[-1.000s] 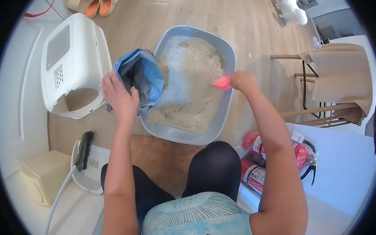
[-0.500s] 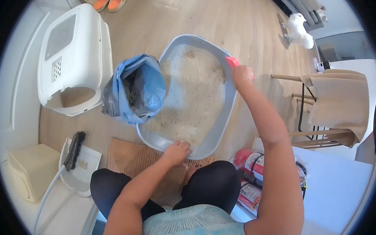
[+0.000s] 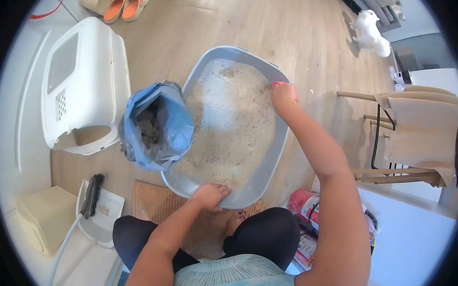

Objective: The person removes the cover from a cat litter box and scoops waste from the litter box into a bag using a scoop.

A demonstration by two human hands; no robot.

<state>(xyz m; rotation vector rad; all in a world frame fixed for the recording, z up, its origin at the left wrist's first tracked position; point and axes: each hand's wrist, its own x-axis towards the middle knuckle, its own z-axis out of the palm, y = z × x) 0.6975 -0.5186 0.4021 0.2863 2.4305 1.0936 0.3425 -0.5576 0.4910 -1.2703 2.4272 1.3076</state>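
A grey litter tray (image 3: 169,180) full of pale, grainy litter (image 3: 234,138) lies on the floor before me. My left hand (image 3: 210,196) grips its near rim, the fingers bent over the edge toward the litter. At the tray's right side, my right hand (image 3: 284,96) is closed around a pink litter scoop (image 3: 278,84). Most of the scoop is hidden by the hand, so I cannot tell whether its blade touches the litter. A blue plastic bag (image 3: 176,123) stands open against the tray's left side, with greyish clumps inside.
A white litter box hood (image 3: 85,82) stands at the left. Below it are a dustpan (image 3: 101,229) with a brush (image 3: 92,196) and a cream bin (image 3: 47,217). A brown mat (image 3: 151,206) lies near my legs. A chair (image 3: 421,129) and a white animal (image 3: 369,34) are at the right.
My right hand has shifted slightly left at the tray's right rim, and less of the pink scoop shows. My left hand stays on the near rim. The whole view has shifted slightly.
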